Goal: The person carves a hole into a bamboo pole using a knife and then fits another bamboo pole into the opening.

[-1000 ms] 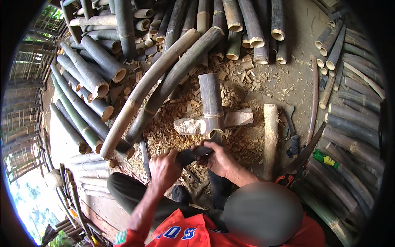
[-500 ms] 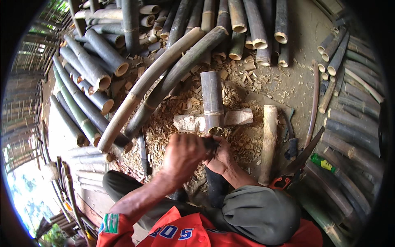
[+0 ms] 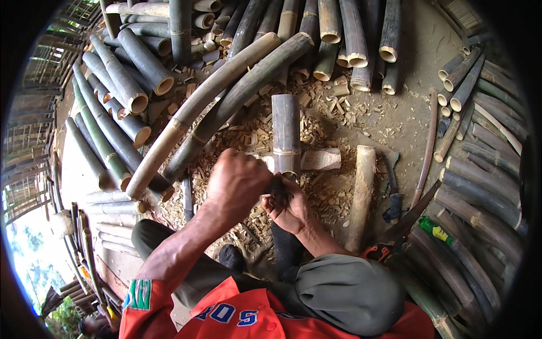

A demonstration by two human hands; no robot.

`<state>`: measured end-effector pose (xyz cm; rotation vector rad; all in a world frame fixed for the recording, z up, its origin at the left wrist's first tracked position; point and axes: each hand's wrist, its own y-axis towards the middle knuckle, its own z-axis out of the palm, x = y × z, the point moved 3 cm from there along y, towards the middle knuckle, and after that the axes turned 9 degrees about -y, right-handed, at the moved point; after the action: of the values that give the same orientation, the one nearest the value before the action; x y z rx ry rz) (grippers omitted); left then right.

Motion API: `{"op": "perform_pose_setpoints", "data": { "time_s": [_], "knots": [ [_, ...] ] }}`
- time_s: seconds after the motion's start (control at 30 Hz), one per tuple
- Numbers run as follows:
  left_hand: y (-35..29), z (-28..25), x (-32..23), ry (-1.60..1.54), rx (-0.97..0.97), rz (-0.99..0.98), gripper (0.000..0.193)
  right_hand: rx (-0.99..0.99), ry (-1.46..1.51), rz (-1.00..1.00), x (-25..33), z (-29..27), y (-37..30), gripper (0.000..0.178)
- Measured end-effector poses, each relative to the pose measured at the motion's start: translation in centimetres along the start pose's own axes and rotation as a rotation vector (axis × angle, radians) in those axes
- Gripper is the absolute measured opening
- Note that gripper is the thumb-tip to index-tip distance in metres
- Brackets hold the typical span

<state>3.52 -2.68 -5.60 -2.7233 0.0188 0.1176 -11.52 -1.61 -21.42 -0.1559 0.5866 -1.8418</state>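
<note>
A short dark bamboo section lies pointing away from me, across a pale rough wooden block. Its cut near end faces my hands. My left hand is closed in a fist around a dark tool, just left of that end. Only a small dark part of the tool shows between my hands; its blade, if any, is hidden. My right hand sits just below the bamboo's end, palm turned up, with fingers curled against the same dark tool.
Wood shavings cover the ground around the block. Two long bamboo poles slant at the left. To the right are a pale log, a sheathed-looking blade with dark handle and an orange-handled saw. Bamboo piles surround everything.
My left fist has risen and moved away to the left. My right hand has rolled more palm-up and shifted slightly left. The whole view has drifted a little.
</note>
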Motion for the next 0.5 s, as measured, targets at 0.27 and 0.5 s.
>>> {"op": "perform_pose_setpoints", "data": {
  "time_s": [0.27, 0.5],
  "knots": [
    [-9.8, 12.1, -0.3, -1.051, 0.066, -0.717, 0.048, -0.328, -0.815, 0.164, 0.3, 1.9, -0.7, 0.021],
    [-3.5, 0.8, -0.7, -0.466, 0.06, -0.405, 0.007, -0.202, -0.284, 0.124, 1.9, 1.5, -1.2, 0.024]
  ]
}}
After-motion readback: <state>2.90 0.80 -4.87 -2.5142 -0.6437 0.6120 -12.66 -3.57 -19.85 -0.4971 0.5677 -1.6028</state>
